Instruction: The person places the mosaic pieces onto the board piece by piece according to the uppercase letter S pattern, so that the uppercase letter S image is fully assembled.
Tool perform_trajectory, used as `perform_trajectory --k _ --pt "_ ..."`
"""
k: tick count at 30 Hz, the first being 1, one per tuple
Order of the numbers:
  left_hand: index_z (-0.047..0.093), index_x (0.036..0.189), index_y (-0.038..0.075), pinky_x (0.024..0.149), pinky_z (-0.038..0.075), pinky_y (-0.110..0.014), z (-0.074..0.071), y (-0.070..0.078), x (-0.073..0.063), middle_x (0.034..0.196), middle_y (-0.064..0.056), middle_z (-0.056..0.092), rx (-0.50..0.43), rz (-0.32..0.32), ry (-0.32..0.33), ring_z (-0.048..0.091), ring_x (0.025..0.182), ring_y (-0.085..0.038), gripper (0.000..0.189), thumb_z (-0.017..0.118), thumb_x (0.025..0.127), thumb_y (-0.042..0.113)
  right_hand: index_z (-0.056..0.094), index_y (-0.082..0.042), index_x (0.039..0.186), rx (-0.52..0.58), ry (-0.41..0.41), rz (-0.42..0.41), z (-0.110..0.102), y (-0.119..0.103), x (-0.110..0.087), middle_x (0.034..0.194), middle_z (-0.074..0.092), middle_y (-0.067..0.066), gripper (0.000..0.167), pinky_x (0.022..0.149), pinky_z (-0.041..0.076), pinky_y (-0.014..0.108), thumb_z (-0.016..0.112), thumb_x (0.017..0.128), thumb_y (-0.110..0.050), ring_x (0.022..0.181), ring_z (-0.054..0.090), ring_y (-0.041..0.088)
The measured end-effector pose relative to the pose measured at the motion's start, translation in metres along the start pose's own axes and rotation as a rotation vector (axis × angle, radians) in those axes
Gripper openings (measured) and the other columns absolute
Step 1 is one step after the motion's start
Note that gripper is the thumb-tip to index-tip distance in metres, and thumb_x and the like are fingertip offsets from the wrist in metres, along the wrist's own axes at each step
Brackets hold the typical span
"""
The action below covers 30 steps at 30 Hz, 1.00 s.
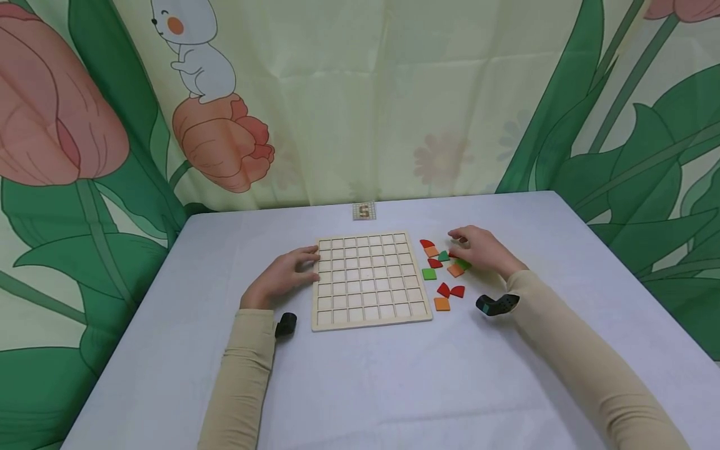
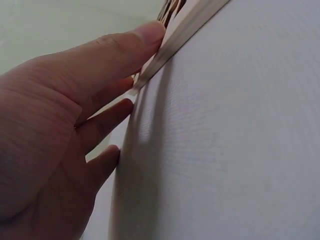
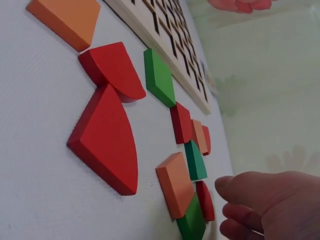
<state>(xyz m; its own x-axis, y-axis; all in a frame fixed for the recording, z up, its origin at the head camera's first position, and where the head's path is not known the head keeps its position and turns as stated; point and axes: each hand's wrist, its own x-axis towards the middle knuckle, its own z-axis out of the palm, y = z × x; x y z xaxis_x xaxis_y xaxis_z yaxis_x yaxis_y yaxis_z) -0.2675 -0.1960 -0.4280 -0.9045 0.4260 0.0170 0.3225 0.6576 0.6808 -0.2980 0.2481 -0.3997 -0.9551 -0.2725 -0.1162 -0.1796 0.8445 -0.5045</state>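
In the middle of the white-covered table (image 1: 337, 375) there's a wooden grid board (image 1: 368, 275) lying flat, so treat that as the clock face, twelve being the far side. Left hand (image 1: 284, 275) is at about nine, fingers spread and relaxed, thumb touching the board's side. Right hand (image 1: 478, 250) is out between two and three, thumb apart from the loosely bent fingers, right by a red piece (image 3: 205, 201), and I can't see anything pinched in it. The two hands are well apart, btw. The loose pieces (image 1: 431, 252) run from two to about four: a green square (image 1: 429, 274) just beside the board near three, two red quarter-circles (image 1: 444, 289) touching at a corner, and an orange square (image 1: 442, 304) closest to four. Up at twelve, by the table's far edge, lies a small patterned card (image 1: 364, 210).
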Motion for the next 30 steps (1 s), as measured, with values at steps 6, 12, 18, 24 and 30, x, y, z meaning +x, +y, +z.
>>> perform_trajectory --k 6,12,18,24,30 --pt "0.057 0.135 0.001 0.116 0.024 -0.043 0.000 0.002 0.001 0.153 -0.006 0.040 -0.008 0.006 -0.004 0.029 0.144 -0.026 0.055 0.075 0.088 0.023 0.061 0.006 0.125 -0.033 -0.005 -0.026 -0.002 0.004 -0.001 0.112 0.060 0.019 0.037 0.088 0.051 0.045 0.065 0.093 -0.013 0.101 0.054 0.032" --pt "0.056 0.136 0.001 0.116 0.024 -0.044 0.001 0.003 0.001 0.153 -0.007 0.040 -0.006 -0.006 -0.002 0.028 0.144 -0.027 0.056 0.075 0.088 0.022 0.065 0.005 0.117 -0.048 -0.042 -0.039 -0.003 0.007 0.002 0.103 0.062 0.015 0.032 0.083 0.052 0.041 0.069 0.090 -0.012 0.095 0.054 0.029" --pt "0.056 0.137 0.002 0.117 0.024 -0.044 0.002 0.002 0.001 0.154 -0.006 0.039 0.007 -0.021 0.001 0.028 0.145 -0.026 0.056 0.074 0.088 0.024 0.068 0.002 0.109 -0.068 -0.021 -0.054 -0.002 0.009 0.005 0.096 0.065 0.011 0.025 0.083 0.051 0.042 0.070 0.091 -0.015 0.091 0.055 0.028" --pt "0.057 0.136 0.002 0.116 0.024 -0.044 0.003 -0.001 0.002 0.153 -0.006 0.040 0.005 -0.012 0.005 0.028 0.144 -0.026 0.056 0.075 0.088 0.024 0.064 0.001 0.112 -0.102 -0.017 0.004 -0.001 0.008 0.005 0.089 0.062 0.010 0.030 0.075 0.048 0.036 0.066 0.094 -0.023 0.086 0.054 0.026" --pt "0.057 0.136 0.002 0.116 0.025 -0.044 0.004 -0.003 0.003 0.153 -0.005 0.040 0.014 -0.007 0.011 0.029 0.144 -0.026 0.056 0.075 0.088 0.025 0.060 0.000 0.124 -0.126 -0.062 -0.027 -0.004 0.012 0.007 0.088 0.059 0.008 0.038 0.074 0.046 0.036 0.066 0.094 -0.021 0.084 0.052 0.024"
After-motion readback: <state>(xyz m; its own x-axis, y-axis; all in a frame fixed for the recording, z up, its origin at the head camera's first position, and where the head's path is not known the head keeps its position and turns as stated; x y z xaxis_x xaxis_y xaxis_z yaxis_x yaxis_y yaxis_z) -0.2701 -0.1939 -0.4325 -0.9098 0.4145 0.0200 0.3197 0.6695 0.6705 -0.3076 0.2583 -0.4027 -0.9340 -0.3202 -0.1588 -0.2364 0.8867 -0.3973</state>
